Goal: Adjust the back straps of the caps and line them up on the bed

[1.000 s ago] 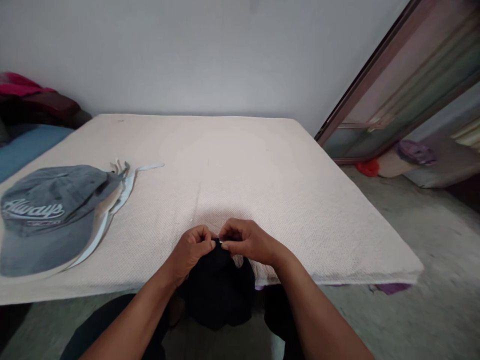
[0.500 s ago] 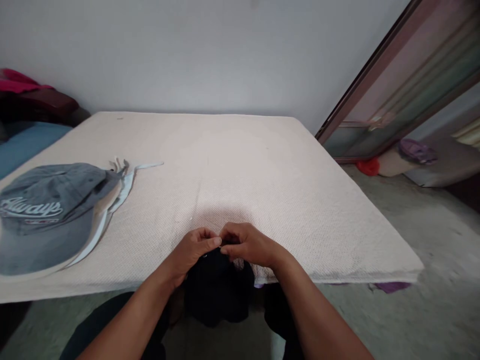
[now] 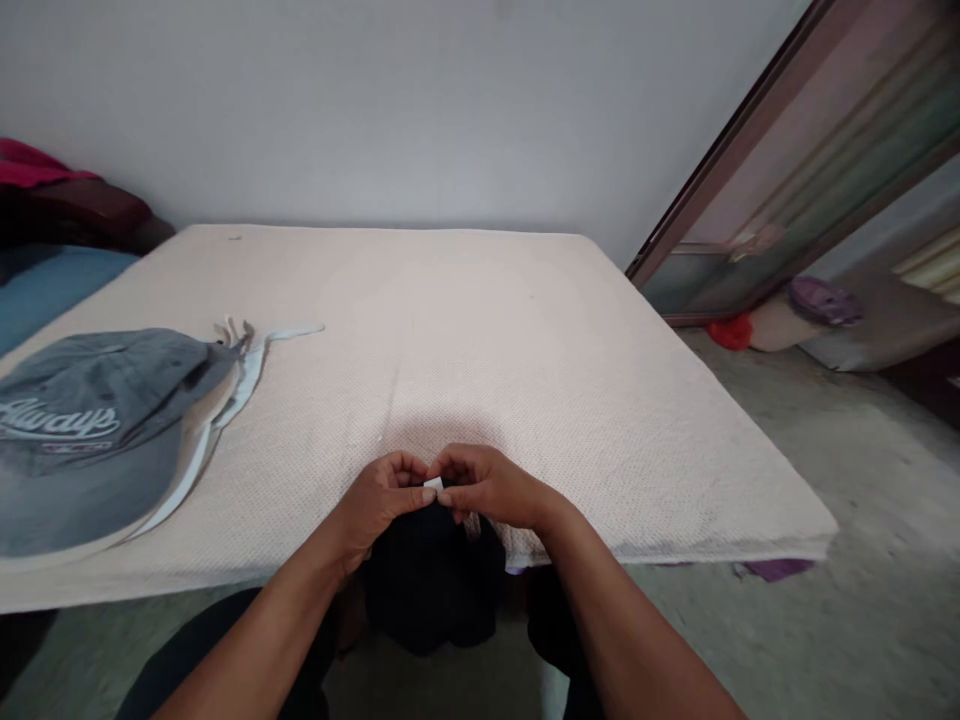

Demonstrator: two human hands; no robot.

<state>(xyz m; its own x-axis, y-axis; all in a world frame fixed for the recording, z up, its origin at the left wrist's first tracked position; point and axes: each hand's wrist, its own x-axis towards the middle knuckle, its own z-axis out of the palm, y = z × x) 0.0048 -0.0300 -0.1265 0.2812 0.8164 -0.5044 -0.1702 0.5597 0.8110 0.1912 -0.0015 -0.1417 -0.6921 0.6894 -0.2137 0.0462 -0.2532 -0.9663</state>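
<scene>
A black cap [image 3: 435, 590], soft and dark with little detail showing, hangs over the near edge of the table between my forearms. My left hand [image 3: 386, 500] pinches its upper edge between thumb and fingers. Close against it, my right hand [image 3: 487, 488] pinches the same edge from the other side. A small white tag [image 3: 433, 484] shows between the two thumb tips. Part of the cap's edge is hidden by my fingers. To the left lies a grey cap [image 3: 112, 400] with white lettering, on top of other pale headwear with a light-blue edge [image 3: 196, 470].
A cream textured cloth [image 3: 525, 330] covers the table up to the wall. Blue fabric [image 3: 60, 285] and a dark red item [image 3: 90, 205] are at the far left. A framed door [image 3: 720, 160] stands right, with a red item [image 3: 729, 332] and a purple item [image 3: 825, 302] beyond.
The white tag has come into view between my thumbs. My hands have shifted slightly, still pinching the black cap. The camera view has moved a little.
</scene>
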